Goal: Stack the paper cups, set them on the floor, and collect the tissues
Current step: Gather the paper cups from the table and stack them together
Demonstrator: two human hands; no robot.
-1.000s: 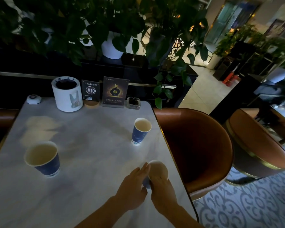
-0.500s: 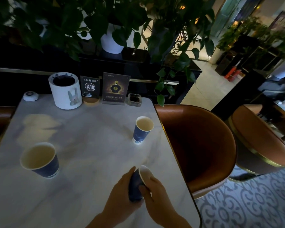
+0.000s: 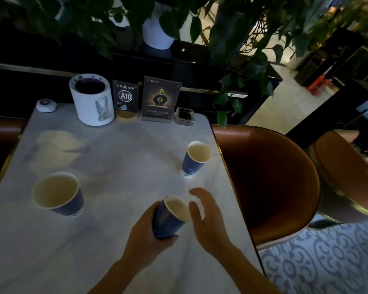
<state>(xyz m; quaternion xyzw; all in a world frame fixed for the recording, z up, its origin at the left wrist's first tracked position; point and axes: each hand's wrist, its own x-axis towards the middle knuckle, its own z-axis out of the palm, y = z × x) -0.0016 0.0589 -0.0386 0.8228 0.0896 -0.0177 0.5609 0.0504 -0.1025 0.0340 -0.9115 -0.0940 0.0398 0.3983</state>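
Observation:
Three blue paper cups with white insides are on or over the marble table [image 3: 115,158]. My left hand [image 3: 145,232] grips one cup [image 3: 168,217], tilted with its mouth turned up and to the right, above the table's near right part. My right hand [image 3: 204,217] hovers just right of that cup's rim, fingers spread, holding nothing. A second cup [image 3: 194,159] stands upright near the right edge. A third cup [image 3: 57,194] stands upright at the left. No tissues are visible.
At the table's far edge stand a white cylindrical holder [image 3: 92,100] with a rabbit picture, an A10 sign [image 3: 125,98], a menu card [image 3: 160,99], a glass ashtray [image 3: 184,116] and a call button [image 3: 46,105]. Brown chairs [image 3: 270,179] sit to the right, over patterned carpet [image 3: 327,259].
The cup was upside down under both hands. My left hand has turned it mouth-up and lifted it. My right hand has let go and opened beside the rim.

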